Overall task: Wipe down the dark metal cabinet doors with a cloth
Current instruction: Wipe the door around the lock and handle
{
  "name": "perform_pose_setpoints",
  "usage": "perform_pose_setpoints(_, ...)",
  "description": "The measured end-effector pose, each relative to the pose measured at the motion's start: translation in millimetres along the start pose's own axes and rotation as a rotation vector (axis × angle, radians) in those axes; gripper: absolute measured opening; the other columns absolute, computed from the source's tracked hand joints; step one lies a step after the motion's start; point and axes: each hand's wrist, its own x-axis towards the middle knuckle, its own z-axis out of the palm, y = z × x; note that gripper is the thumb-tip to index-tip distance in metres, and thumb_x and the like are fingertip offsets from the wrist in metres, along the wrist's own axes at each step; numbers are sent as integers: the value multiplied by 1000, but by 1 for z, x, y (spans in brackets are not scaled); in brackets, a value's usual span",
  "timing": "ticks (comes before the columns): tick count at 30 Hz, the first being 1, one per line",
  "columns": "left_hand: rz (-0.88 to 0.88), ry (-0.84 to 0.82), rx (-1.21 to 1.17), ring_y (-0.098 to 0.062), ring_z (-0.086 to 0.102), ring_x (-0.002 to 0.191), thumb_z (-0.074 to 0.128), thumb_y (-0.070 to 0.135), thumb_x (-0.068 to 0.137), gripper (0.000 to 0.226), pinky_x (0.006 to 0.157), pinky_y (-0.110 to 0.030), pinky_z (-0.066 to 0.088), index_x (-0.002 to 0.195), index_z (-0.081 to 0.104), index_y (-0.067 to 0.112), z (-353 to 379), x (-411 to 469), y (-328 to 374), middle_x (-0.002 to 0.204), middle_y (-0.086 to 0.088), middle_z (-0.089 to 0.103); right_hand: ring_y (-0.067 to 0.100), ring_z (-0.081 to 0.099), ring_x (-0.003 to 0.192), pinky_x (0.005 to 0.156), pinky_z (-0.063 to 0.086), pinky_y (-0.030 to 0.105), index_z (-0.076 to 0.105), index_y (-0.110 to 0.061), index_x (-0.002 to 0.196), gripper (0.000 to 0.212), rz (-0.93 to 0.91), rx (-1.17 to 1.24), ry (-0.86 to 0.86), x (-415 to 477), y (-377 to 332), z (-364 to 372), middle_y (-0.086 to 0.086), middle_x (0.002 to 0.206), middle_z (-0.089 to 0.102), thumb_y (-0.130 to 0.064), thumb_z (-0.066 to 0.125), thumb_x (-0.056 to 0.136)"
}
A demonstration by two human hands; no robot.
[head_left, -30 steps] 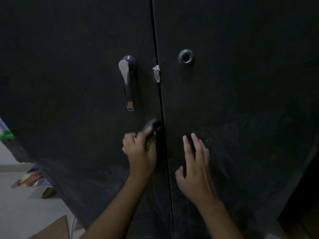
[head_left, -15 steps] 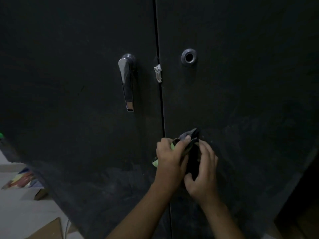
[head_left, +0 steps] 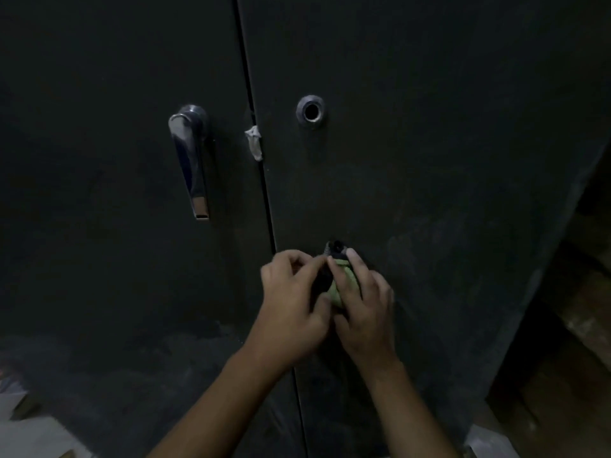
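Cloth position: your cloth [head_left: 340,285], bunched, green with a dark part, sits between your two hands, pressed at or just off the right door [head_left: 429,160], slightly right of the seam [head_left: 264,200] that divides the doors.
Left hand: your left hand [head_left: 292,302] is curled, thumb and fingertips pinching the dark edge of the cloth from the left.
Right hand: your right hand [head_left: 363,309] is closed over the green bulk of the cloth, fingers wrapped across it and pointing up the door.
Which hand is nearer: both touch the cloth; the right hand covers more of it and, in my judgement, is the one set to carry it.
Direction of work: the cloth lies straight ahead of you at the level of your knuckles. The right door's face runs up and to the right from it; the left door [head_left: 99,160] lies across the seam to your left.
Long axis: the bundle stands roughly upright, its dark tip poking above your fingers.
Surface state: pale smears show on the right door beside your right hand and low on the left door.
Hazards: the handle [head_left: 193,160], lock ring [head_left: 310,111] and a tape scrap [head_left: 254,142] on the seam sit well above; any upward strokes will meet them.
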Motion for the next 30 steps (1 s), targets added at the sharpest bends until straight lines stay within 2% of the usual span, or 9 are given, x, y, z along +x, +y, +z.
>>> perform_pose_setpoints(3, 51, 22, 127, -13, 25, 117, 65, 17, 84, 63, 96, -10, 23, 142, 44, 32, -6, 2, -9, 128, 3, 32, 24, 48, 110, 90, 44, 44, 41, -31, 145, 70, 3, -66, 67, 9, 18, -4, -2, 155, 35, -14, 61, 80)
perform_pose_setpoints(6, 84, -1, 229, -21, 25, 127, 65, 18, 82, 65, 102, -30, 30, 142, 43, 30, -8, 3, -12, 138, -4, 29, 31, 52, 122, 102, 38, 43, 48, -22, 142, 63, 118, -30, 202, 25, 36, -15, 8, 152, 44, -14, 62, 81)
perform_pose_setpoints(9, 71, -8, 225, -20, 22, 132, 64, 19, 84, 66, 106, -34, 32, 145, 42, 29, -7, 3, -11, 145, -3, 26, 27, 44, 132, 107, 25, 27, 51, -13, 141, 66, 372, 24, 366, 47, 54, -34, 13, 151, 44, -8, 65, 76)
perform_pose_setpoints(12, 62, 3, 224, -21, 22, 134, 64, 20, 83, 67, 110, -42, 34, 146, 41, 26, -3, 3, -9, 147, -5, 26, 18, 37, 134, 109, 23, 27, 49, -19, 144, 69, 607, 109, 428, 54, 48, -42, 7, 154, 40, -9, 63, 78)
perform_pose_setpoints(16, 56, 39, 227, -23, 27, 131, 59, 23, 80, 66, 109, -52, 34, 144, 43, 23, 5, 6, -4, 143, -9, 32, 8, 31, 139, 114, 18, 23, 48, -16, 145, 70, 321, 152, 255, 51, 15, -31, 10, 157, 37, -21, 55, 75)
perform_pose_setpoints(20, 7, 157, 154, -20, 40, 121, 56, 16, 70, 50, 101, -42, 30, 120, 53, 16, 8, 12, -5, 131, -6, 45, 29, 50, 128, 106, 37, 41, 44, -29, 147, 67, -16, 167, -54, 30, -14, -2, -4, 161, 31, -16, 62, 83)
perform_pose_setpoints(24, 45, 142, 166, -19, 38, 125, 46, 24, 76, 51, 104, -50, 37, 126, 54, 16, -6, 11, -9, 134, -7, 43, 24, 51, 112, 99, 44, 39, 59, -26, 136, 65, -90, 146, 0, 19, 14, -7, -6, 155, 40, 0, 62, 76)
perform_pose_setpoints(27, 102, 43, 171, -23, 23, 144, 47, 19, 81, 70, 116, -62, 24, 149, 36, 19, -18, 14, -7, 155, -5, 23, 12, 41, 132, 111, 25, 21, 53, -17, 139, 71, 156, 112, 211, 34, 38, -28, 6, 152, 43, 9, 63, 73)
perform_pose_setpoints(30, 112, 5, 246, -26, 10, 151, 60, 6, 80, 88, 118, -63, 16, 157, 21, 20, -20, 18, -4, 161, -6, 10, 21, 40, 137, 111, 16, 14, 48, -14, 145, 71, 510, 142, 413, 82, 37, -55, 8, 156, 37, 7, 61, 79)
